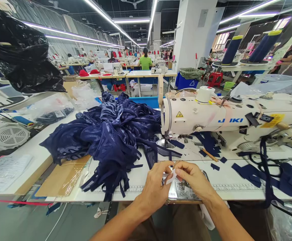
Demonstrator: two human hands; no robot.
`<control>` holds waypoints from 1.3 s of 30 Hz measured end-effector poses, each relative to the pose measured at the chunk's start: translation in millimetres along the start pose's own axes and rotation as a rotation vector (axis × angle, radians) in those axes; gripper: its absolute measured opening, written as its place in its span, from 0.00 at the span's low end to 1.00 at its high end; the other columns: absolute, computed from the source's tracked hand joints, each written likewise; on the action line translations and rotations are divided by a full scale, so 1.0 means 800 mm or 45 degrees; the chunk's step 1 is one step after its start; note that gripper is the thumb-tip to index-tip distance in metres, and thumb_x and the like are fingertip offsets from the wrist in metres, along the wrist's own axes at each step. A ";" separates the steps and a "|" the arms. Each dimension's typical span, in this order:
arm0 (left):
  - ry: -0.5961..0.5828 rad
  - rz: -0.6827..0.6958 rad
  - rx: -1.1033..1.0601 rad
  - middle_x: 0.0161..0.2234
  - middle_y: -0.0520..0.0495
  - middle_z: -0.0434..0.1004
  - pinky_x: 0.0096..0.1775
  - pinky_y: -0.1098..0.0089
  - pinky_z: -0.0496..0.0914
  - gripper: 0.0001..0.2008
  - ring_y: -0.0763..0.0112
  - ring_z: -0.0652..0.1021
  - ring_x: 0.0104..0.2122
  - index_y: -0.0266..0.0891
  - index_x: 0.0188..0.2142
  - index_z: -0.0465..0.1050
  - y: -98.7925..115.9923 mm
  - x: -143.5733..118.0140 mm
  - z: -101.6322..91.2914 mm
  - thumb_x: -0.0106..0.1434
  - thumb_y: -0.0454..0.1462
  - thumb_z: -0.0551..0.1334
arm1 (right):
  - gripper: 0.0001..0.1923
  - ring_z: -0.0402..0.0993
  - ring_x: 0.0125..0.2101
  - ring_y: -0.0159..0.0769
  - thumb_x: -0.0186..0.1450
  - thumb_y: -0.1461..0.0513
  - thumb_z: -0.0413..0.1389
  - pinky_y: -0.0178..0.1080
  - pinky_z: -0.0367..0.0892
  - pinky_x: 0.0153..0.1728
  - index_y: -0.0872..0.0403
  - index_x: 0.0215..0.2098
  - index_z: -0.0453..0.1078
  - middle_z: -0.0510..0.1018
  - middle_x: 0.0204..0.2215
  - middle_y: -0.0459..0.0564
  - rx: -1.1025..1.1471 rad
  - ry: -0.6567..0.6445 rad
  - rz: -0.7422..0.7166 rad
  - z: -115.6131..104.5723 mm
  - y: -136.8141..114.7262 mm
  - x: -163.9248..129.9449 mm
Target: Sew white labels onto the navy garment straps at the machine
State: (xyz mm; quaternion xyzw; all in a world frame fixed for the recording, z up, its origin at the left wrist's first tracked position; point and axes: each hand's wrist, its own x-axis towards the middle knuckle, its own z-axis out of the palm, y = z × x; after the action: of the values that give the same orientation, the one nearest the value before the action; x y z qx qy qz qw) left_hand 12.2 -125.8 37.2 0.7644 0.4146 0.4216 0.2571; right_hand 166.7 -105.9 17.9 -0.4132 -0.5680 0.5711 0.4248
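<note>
My left hand (158, 182) and my right hand (192, 177) meet at the table's front edge, both pinching a small white label (171, 176) between thumb and fingers. Under the hands lies a stack of printed labels (182, 190). Just beyond stands a white Juki sewing machine (226, 117), its needle area (166, 140) above my hands. A big heap of navy sheer fabric (111, 134) with hanging straps lies to the left of the machine.
Small navy fabric pieces (251, 172) and a dark strap lie on the white table (141, 177) at right. Two navy thread cones (232, 49) stand behind the machine. A black plastic bag (17, 50) hangs at upper left. Other people sit at far workstations (145, 62).
</note>
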 end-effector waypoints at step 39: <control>0.104 -0.167 -0.120 0.29 0.49 0.73 0.38 0.69 0.65 0.11 0.70 0.73 0.33 0.39 0.44 0.64 -0.007 0.001 -0.003 0.61 0.34 0.53 | 0.06 0.66 0.31 0.33 0.56 0.59 0.55 0.35 0.62 0.34 0.52 0.25 0.64 0.69 0.25 0.45 -0.229 0.263 -0.204 0.021 -0.014 -0.001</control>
State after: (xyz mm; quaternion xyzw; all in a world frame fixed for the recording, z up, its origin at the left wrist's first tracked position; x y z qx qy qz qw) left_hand 8.0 -121.8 34.5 0.7047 0.4536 0.4538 0.3029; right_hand 151.3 -111.6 29.4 -0.4594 -0.6012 0.4370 0.4864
